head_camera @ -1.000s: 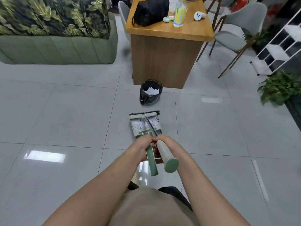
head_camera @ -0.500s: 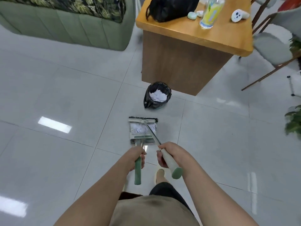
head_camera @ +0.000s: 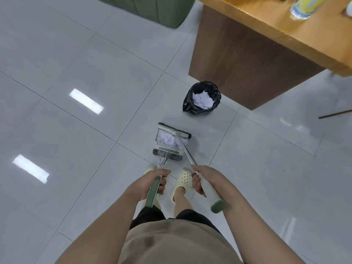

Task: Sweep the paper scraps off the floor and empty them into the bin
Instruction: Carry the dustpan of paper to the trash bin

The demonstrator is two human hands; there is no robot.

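My left hand (head_camera: 152,180) curls around the dustpan (head_camera: 168,147) handle, my right hand (head_camera: 204,178) around the broom (head_camera: 174,130) handle; the paper scraps (head_camera: 168,139) are light and loose, so I would carry it level to the bin (head_camera: 202,100)

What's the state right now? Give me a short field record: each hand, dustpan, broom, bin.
left hand: grips the dustpan handle
right hand: grips the broom handle
dustpan: holds white paper scraps
broom: head lies across the dustpan's far edge
bin: black liner, upright beside the wooden desk, white paper already inside
dustpan to bin: apart, bin farther off and to the right
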